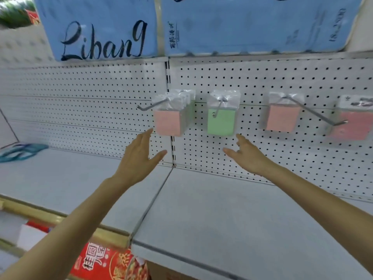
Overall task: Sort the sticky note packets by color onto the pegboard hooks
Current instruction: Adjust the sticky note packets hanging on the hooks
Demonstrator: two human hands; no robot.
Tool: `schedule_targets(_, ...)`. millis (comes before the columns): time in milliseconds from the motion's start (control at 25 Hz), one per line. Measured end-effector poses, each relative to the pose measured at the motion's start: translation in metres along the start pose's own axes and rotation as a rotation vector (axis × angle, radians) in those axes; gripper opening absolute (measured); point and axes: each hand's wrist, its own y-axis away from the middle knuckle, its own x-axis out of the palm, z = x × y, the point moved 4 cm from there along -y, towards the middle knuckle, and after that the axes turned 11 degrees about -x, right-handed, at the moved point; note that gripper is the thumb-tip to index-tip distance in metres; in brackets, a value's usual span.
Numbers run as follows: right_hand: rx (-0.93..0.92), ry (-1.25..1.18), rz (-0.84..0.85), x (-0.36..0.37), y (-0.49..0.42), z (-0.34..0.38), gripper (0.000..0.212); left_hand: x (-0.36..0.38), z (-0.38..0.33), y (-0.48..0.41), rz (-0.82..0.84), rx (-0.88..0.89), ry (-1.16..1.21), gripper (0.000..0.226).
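Note:
On the white pegboard [262,81] hang sticky note packets in clear bags. A stack of several packets with a pink one [168,123] in front hangs on the left hook. A green packet [221,121] hangs on the hook beside it. A pink packet [282,117] hangs at the back of a long hook [316,113], and another pink packet [352,124] hangs at the far right. My left hand [139,158] is raised just below the left pink packet, fingers straight, holding nothing. My right hand [246,156] is below the green packet, fingers loosely bent, empty.
A grey shelf board [201,209] runs below the pegboard. Blue tissue packs [101,27] sit on the shelf above. A teal object [20,151] lies at the shelf's far left. Red boxes [109,261] are on the lower shelf.

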Motion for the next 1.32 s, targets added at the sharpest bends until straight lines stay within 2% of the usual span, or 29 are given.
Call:
schedule_targets(120,-0.009,-0.169,-0.094,0.002,-0.013,0.005,0.071,0.011,0.008,-0.020,0.080,-0.119,0.208,0.078)
schedule_targets(280,0.010,-0.199,-0.160,0.003,-0.019,0.012,0.057,0.024,0.011,-0.042,0.124,-0.147,0.381,0.077)
schedule_targets(440,0.074,-0.287,-0.221,0.010,-0.014,0.018,0.050,0.038,0.015,-0.053,0.205,-0.250,0.673,0.058)
schedule_targets(600,0.157,-0.394,-0.267,0.020,-0.012,0.024,0.055,0.048,0.017,-0.055,0.301,-0.360,0.966,0.042)
schedule_targets(680,0.157,-0.463,-0.346,0.023,-0.016,0.029,0.043,0.050,0.016,-0.056,0.320,-0.395,1.067,0.029)
schedule_targets(760,0.158,-0.551,-0.421,0.023,-0.021,0.035,0.033,0.053,0.015,-0.058,0.357,-0.438,1.158,0.025)
schedule_targets(880,0.180,-0.669,-0.524,0.021,-0.027,0.043,0.030,0.052,0.014,-0.063,0.371,-0.433,1.191,0.028)
schedule_targets(1080,0.150,-0.664,-0.591,0.025,-0.029,0.054,0.022,0.045,0.012,-0.072,0.291,-0.445,1.236,0.020)
schedule_targets(1160,0.137,-0.670,-0.608,0.029,-0.024,0.059,0.020,0.045,0.007,-0.071,0.341,-0.417,1.260,0.014)
schedule_targets(1320,0.117,-0.681,-0.599,0.030,-0.003,0.072,0.013,0.040,0.000,-0.065,0.399,-0.354,1.219,0.026)
